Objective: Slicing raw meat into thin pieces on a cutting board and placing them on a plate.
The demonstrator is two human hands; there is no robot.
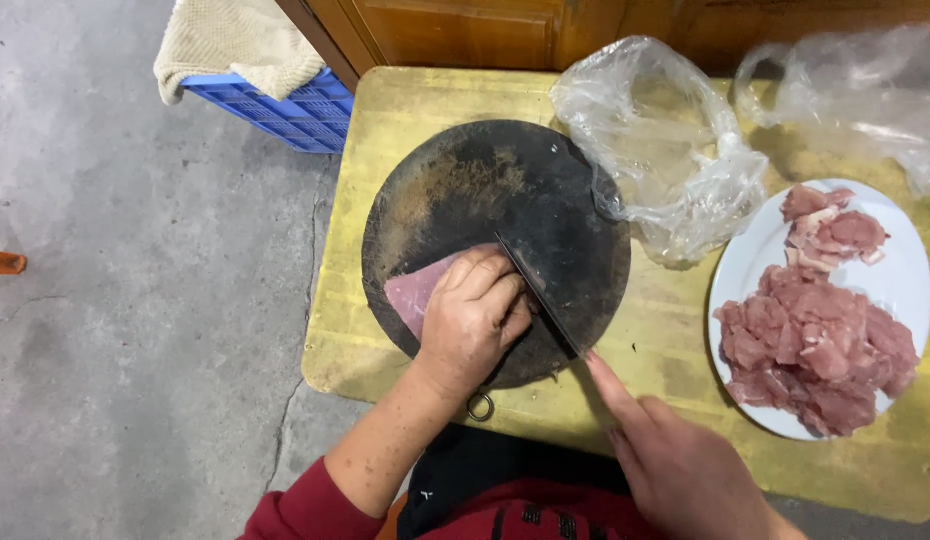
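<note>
A slab of raw pink meat (pixel 415 290) lies on a round dark cutting board (pixel 485 180). My left hand (pixel 472 318) presses down on the meat, its fingers curled against the flat of a knife blade (pixel 540 297). My right hand (pixel 675 460) grips the knife's handle at the board's near right edge, index finger stretched along the blade's spine. The blade stands edge-down at the meat's right end. The handle is hidden inside my right hand.
A white plate (pixel 905 280) with several pink meat slices sits at the right of the yellow table (pixel 385 100). Two crumpled clear plastic bags (pixel 665 140) lie behind it. A blue crate (pixel 295 110) with a beige cloth stands on the concrete floor at left.
</note>
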